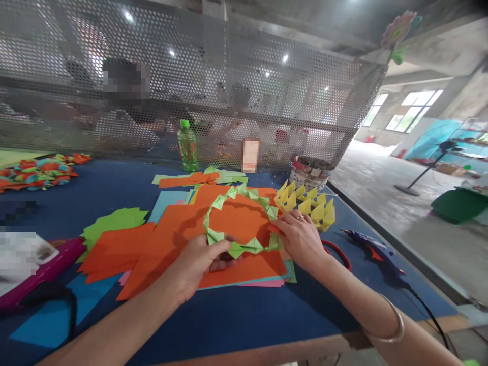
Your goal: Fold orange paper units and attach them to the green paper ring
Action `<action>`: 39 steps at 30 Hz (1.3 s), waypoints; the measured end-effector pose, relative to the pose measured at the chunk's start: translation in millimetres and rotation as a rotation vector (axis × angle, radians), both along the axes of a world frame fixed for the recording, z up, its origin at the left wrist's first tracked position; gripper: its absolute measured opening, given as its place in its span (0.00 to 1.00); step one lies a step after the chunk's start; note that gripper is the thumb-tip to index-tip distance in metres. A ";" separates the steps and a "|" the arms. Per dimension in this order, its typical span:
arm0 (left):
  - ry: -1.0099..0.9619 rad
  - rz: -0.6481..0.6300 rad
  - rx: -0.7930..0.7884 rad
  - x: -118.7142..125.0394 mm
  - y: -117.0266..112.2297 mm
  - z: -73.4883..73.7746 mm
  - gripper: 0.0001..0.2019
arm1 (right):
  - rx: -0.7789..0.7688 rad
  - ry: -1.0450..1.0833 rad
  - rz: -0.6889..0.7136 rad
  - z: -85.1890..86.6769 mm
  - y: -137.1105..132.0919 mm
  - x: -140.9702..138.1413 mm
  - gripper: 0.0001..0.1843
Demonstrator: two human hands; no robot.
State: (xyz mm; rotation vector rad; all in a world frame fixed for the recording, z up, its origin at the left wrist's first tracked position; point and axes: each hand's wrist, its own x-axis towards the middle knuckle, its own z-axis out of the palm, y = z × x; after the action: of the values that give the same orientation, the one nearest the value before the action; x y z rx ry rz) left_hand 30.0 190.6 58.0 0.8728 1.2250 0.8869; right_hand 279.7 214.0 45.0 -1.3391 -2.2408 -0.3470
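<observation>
A ring of folded light green paper (252, 246) with pointed segments is held above a stack of orange paper sheets (163, 244). My left hand (204, 259) pinches the ring's near left side, thumb on top and fingers beneath. At the ring's right side my right hand (299, 236), fingers bent, grips the green paper; a bit of orange shows by its fingertips, too small to make out. Just beyond my right hand stands a yellow folded-paper crown (323, 212) with upright points.
A glue gun (371, 249) with its cord lies at right, beside red-handled scissors (339, 251). Behind are a green bottle (187, 147), a bucket (310, 173) and a perforated metal screen (152, 46). Green sheets (114, 223) and colourful folded pieces (41, 173) lie left.
</observation>
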 end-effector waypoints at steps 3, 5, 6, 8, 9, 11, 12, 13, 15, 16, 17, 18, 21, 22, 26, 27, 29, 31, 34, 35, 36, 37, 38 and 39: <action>0.127 0.056 0.095 -8.9 7.8 7.2 0.13 | -0.102 -0.042 0.022 2.2 2.7 8.4 0.16; 0.203 0.127 0.166 -17.7 15.2 14.9 0.11 | -0.148 -0.054 0.039 6.0 1.9 10.6 0.17; 0.210 0.161 0.191 -22.2 18.9 18.9 0.10 | -0.161 -0.056 0.044 7.6 1.2 10.4 0.18; 0.198 0.214 0.225 -29.9 25.1 25.1 0.09 | -0.170 -0.051 0.044 9.3 -0.2 7.4 0.17; 0.188 0.223 0.232 -32.3 27.1 26.7 0.09 | -0.169 -0.044 0.042 9.5 -0.7 5.1 0.17; 0.186 0.219 0.221 -33.7 29.0 26.7 0.09 | -0.161 -0.024 0.033 9.9 -1.2 1.0 0.16; 0.187 0.205 0.204 -33.0 29.0 25.5 0.09 | -0.153 -0.010 0.020 10.8 -0.9 0.1 0.16; 0.184 0.191 0.185 -31.8 28.7 23.9 0.09 | -0.138 0.007 -0.004 12.6 -0.1 0.7 0.15; 0.159 0.159 0.147 -29.2 27.5 20.7 0.08 | -0.096 0.044 -0.094 18.8 3.6 7.7 0.14; 0.135 0.141 0.127 -28.4 27.0 19.6 0.07 | -0.069 0.061 -0.159 22.9 6.7 14.2 0.14; 0.107 0.121 0.107 -28.0 26.5 19.0 0.06 | -0.045 0.073 -0.231 26.9 10.5 22.3 0.13; 0.078 0.104 0.087 -28.1 26.3 18.7 0.05 | -0.023 0.081 -0.306 30.4 14.9 31.5 0.14; -0.003 0.082 0.044 -29.6 26.2 19.0 0.03 | -0.030 0.065 -0.453 33.6 28.2 58.5 0.23; -0.028 0.079 0.037 -30.1 26.3 19.1 0.03 | -0.047 0.050 -0.466 31.9 31.6 65.2 0.22; -0.110 0.087 0.041 -31.1 27.1 18.8 0.05 | -0.060 -0.003 -0.419 17.2 32.8 74.5 0.07; -0.123 0.095 0.046 -31.2 27.4 18.6 0.06 | -0.045 -0.014 -0.388 13.3 29.7 73.5 0.06; -0.139 0.113 0.052 -31.5 27.9 18.5 0.07 | -0.002 -0.038 -0.314 6.7 20.0 70.1 0.09; -0.155 0.143 0.058 -32.0 28.1 18.7 0.08 | 0.043 -0.074 -0.239 1.7 7.2 66.8 0.12; -0.175 0.184 0.059 -32.9 27.6 19.3 0.09 | 0.094 -0.145 -0.135 -3.7 -12.3 64.0 0.13; -0.176 0.188 0.059 -33.3 27.3 19.6 0.08 | 0.105 -0.170 -0.101 -5.3 -17.8 63.8 0.13; -0.174 0.187 0.058 -33.7 27.1 19.7 0.08 | 0.115 -0.193 -0.071 -6.9 -22.4 63.8 0.13; -0.172 0.182 0.058 -34.1 27.0 19.7 0.08 | 0.124 -0.214 -0.046 -8.4 -26.0 63.9 0.13; -0.168 0.163 0.070 -34.5 27.0 19.6 0.07 | 0.134 -0.230 -0.027 -9.8 -28.6 64.1 0.13; -0.162 0.139 0.084 -34.9 27.1 19.3 0.07 | 0.144 -0.243 -0.013 -11.2 -30.3 64.2 0.13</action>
State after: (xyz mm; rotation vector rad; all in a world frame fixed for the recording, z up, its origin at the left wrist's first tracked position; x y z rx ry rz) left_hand -4.9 217.6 77.3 0.7727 1.1237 1.1060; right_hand 343.9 183.7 33.8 -1.2949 -2.3511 -0.6957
